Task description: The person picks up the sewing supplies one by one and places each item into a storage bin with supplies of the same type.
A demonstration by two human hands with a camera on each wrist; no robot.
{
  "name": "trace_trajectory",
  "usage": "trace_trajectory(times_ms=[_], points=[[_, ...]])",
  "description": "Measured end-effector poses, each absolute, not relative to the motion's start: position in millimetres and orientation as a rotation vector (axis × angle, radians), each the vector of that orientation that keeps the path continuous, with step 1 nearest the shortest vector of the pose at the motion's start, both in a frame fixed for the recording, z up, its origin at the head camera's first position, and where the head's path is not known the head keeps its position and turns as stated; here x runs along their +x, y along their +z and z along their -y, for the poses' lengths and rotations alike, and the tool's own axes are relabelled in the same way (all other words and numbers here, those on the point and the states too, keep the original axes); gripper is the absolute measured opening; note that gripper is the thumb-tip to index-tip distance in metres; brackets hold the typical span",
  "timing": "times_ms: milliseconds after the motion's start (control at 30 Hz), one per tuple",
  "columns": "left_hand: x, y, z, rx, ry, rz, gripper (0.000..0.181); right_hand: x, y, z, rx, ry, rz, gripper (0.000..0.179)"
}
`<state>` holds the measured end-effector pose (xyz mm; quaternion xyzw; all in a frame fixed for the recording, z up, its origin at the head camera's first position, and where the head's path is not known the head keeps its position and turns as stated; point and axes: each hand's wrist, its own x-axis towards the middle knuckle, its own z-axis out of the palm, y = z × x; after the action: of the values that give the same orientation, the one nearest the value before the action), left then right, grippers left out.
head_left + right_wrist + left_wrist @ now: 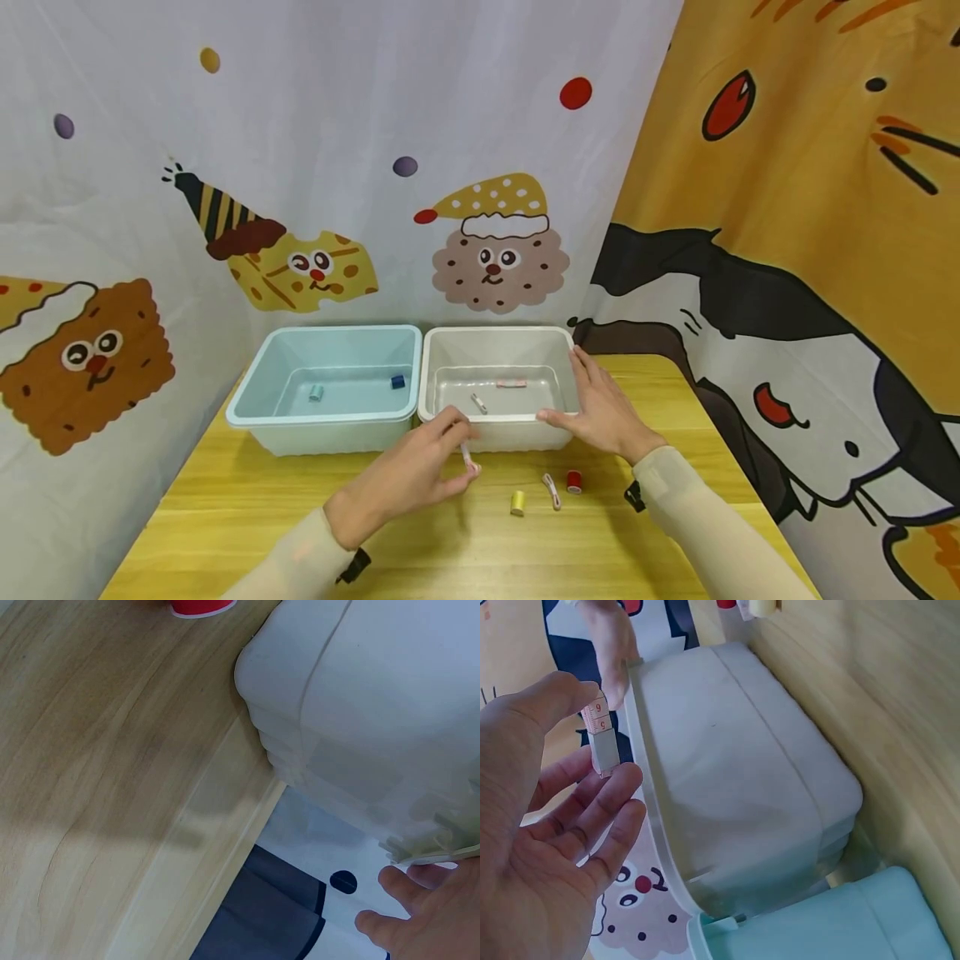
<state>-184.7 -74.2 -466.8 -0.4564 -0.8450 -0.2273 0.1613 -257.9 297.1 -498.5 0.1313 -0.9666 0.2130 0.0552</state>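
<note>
My left hand (408, 475) pinches a small folded tape measure (601, 735) between thumb and fingers, in front of the white bin (487, 435). Red numbers show on its white strip in the left wrist view. At the bin's right front corner, my right hand (611, 417) rests on the rim, thumb along the front edge and fingers extended up the right side. Inside that bin lie a pinkish folded tape (512, 383) and a whitish one (478, 403). A further folded tape measure (552, 492) lies on the table between the hands, beside a red thread spool (573, 482) and a yellow thread spool (517, 503).
Directly left of the white bin stands a light blue bin (322, 440), holding a teal spool (317, 392) and a dark blue spool (397, 382). Both bins sit near the back of the wooden table (480, 567), against a cartoon-printed curtain (315, 108).
</note>
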Motion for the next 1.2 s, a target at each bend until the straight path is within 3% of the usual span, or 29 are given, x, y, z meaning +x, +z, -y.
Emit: trace_trajectory(times_ms=[1200], points=[[-227.8, -416.2, 67.1, -1.207, -0.584, 2.344, 0.041, -258.2, -500.6, -295.7, 0.391, 0.633, 2.932, 0.131]])
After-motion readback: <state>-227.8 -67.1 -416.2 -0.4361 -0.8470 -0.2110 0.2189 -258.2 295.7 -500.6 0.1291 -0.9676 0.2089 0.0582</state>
